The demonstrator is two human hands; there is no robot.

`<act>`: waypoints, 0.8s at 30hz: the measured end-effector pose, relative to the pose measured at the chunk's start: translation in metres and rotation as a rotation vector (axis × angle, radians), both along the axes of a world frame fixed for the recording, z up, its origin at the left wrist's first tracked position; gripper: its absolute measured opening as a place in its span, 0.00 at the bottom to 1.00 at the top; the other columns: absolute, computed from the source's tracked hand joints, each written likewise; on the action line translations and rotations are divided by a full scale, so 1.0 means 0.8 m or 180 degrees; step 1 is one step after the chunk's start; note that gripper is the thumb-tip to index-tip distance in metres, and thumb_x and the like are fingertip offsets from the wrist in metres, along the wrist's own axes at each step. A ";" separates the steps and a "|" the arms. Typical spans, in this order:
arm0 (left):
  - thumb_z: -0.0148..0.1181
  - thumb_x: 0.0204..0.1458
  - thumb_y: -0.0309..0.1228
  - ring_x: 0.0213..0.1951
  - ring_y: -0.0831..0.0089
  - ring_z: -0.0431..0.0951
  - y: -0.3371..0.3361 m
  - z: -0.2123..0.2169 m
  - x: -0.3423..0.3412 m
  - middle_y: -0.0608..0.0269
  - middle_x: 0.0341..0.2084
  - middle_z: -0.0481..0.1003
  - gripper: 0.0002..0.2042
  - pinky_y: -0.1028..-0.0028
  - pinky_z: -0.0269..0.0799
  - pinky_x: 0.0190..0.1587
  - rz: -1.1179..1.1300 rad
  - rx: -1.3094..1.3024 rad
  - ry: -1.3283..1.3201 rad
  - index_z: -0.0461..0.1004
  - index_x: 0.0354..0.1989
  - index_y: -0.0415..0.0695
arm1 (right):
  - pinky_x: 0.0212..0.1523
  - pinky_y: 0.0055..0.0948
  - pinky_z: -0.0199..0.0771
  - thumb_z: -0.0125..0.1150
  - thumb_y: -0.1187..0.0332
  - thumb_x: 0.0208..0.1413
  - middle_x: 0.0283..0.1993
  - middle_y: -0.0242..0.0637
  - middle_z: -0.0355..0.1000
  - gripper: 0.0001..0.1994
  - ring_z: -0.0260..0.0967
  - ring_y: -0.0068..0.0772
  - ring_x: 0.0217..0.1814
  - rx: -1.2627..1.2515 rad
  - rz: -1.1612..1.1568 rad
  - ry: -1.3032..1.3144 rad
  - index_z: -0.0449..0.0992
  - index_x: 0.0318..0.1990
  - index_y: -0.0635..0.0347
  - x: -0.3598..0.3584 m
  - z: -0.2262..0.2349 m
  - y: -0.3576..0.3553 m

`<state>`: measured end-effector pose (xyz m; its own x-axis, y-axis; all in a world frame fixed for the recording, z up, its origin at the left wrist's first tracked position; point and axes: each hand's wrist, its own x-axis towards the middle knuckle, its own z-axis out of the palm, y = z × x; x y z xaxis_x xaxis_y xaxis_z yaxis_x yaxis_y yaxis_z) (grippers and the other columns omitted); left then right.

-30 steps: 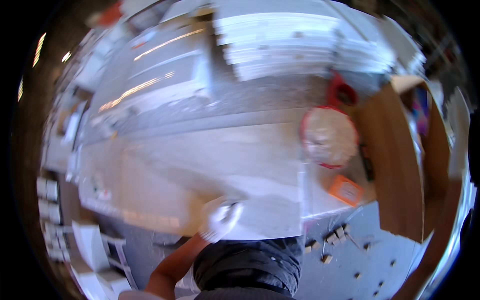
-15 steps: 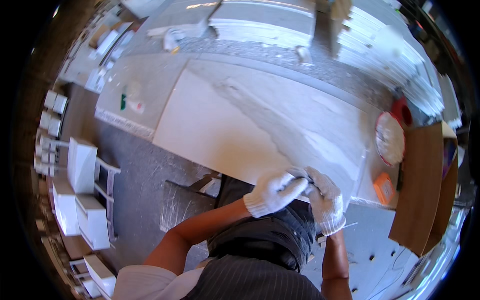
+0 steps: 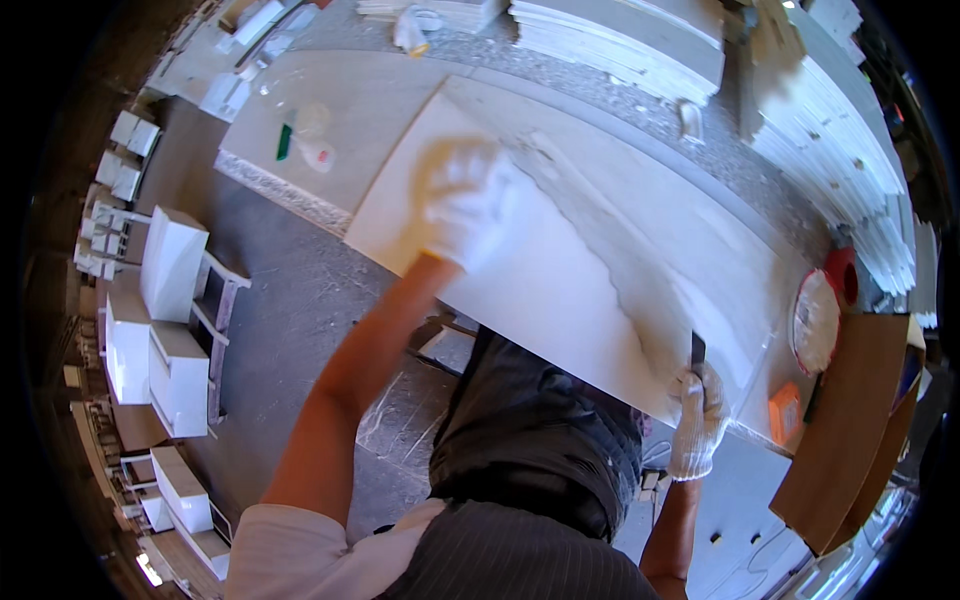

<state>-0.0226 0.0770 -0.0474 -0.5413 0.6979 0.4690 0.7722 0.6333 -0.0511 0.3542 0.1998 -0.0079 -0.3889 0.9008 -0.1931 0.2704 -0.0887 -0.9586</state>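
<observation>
Left hand point(image 3: 468, 203) fingers spread flat on white board point(image 3: 560, 270). Right hand point(image 3: 697, 420) fingers clamped on dark scraper point(image 3: 697, 349); red bucket point(image 3: 838, 275), contents hidden under white covering, beyond.

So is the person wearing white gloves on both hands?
Yes, the left hand pressed on the white panel and the right hand at its near edge both wear white gloves.

Stacked white panels point(image 3: 620, 40) (orange box point(image 3: 785, 412))

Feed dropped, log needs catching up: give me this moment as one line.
left hand gloved, flat on white board | right hand gloved, grips dark tool at board's near edge | bench under board
</observation>
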 end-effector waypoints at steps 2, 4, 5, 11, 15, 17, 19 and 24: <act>0.55 0.63 0.40 0.59 0.52 0.73 -0.042 0.011 -0.087 0.50 0.57 0.74 0.20 0.53 0.66 0.62 0.0231 0.0377 0.0606 0.74 0.59 0.43 | 0.46 0.24 0.73 0.60 0.67 0.66 0.43 0.33 0.77 0.12 0.72 0.22 0.42 0.0073 0.0229 0.0026 0.80 0.52 0.62 0.010 -0.010 -0.004; 0.55 0.63 0.39 0.59 0.52 0.73 -0.076 0.020 -0.105 0.49 0.57 0.74 0.20 0.52 0.65 0.64 0.0351 -0.0028 0.0618 0.73 0.59 0.41 | 0.50 0.29 0.75 0.58 0.75 0.64 0.47 0.37 0.77 0.11 0.73 0.28 0.48 0.0606 0.0327 0.0228 0.82 0.51 0.63 0.011 -0.028 -0.004; 0.55 0.63 0.38 0.60 0.52 0.73 -0.076 0.021 -0.094 0.49 0.56 0.75 0.20 0.52 0.65 0.65 0.0383 -0.0197 0.0582 0.73 0.59 0.40 | 0.53 0.30 0.74 0.57 0.78 0.63 0.49 0.40 0.75 0.12 0.71 0.30 0.53 0.0525 0.0441 0.0197 0.82 0.50 0.64 0.006 -0.022 -0.004; 0.64 0.47 0.35 0.57 0.58 0.74 -0.071 0.067 0.182 0.57 0.48 0.76 0.14 0.57 0.70 0.61 -0.2829 -0.0478 -0.1801 0.79 0.43 0.47 | 0.45 0.27 0.75 0.56 0.80 0.64 0.46 0.37 0.75 0.12 0.72 0.27 0.44 0.0412 0.0910 -0.0007 0.81 0.52 0.66 -0.032 0.004 0.003; 0.66 0.50 0.33 0.42 0.61 0.77 -0.099 0.062 0.173 0.60 0.36 0.77 0.06 0.61 0.73 0.44 -0.2191 0.0692 -0.1392 0.80 0.35 0.48 | 0.42 0.25 0.72 0.55 0.77 0.65 0.37 0.33 0.74 0.15 0.69 0.22 0.37 0.0157 0.0876 -0.0057 0.78 0.57 0.69 -0.050 0.014 0.000; 0.68 0.53 0.33 0.33 0.61 0.78 -0.128 0.066 0.130 0.61 0.28 0.78 0.05 0.61 0.72 0.36 -0.0929 0.1069 -0.1383 0.80 0.32 0.46 | 0.42 0.26 0.73 0.54 0.76 0.65 0.36 0.33 0.75 0.18 0.69 0.21 0.36 -0.0109 0.0630 0.0115 0.75 0.61 0.71 -0.052 0.012 -0.010; 0.63 0.57 0.28 0.24 0.60 0.75 -0.153 0.064 0.082 0.57 0.22 0.76 0.06 0.63 0.70 0.30 -0.0106 0.1871 -0.2018 0.80 0.28 0.42 | 0.42 0.26 0.74 0.55 0.76 0.64 0.38 0.36 0.77 0.19 0.71 0.22 0.36 -0.0159 0.0541 -0.0034 0.75 0.62 0.71 -0.059 0.018 -0.016; 0.57 0.64 0.30 0.30 0.71 0.76 -0.198 0.063 -0.010 0.59 0.32 0.77 0.13 0.68 0.73 0.32 0.1320 0.2345 -0.1928 0.76 0.55 0.42 | 0.45 0.26 0.78 0.57 0.78 0.63 0.45 0.39 0.79 0.19 0.74 0.23 0.41 -0.0317 0.0314 0.0208 0.77 0.61 0.67 -0.055 0.008 -0.015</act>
<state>-0.0305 -0.0817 0.0033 -0.9605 0.0541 0.2731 0.2540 0.5720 0.7799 0.3105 0.1878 -0.0014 -0.4893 0.8352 -0.2510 0.2200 -0.1603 -0.9622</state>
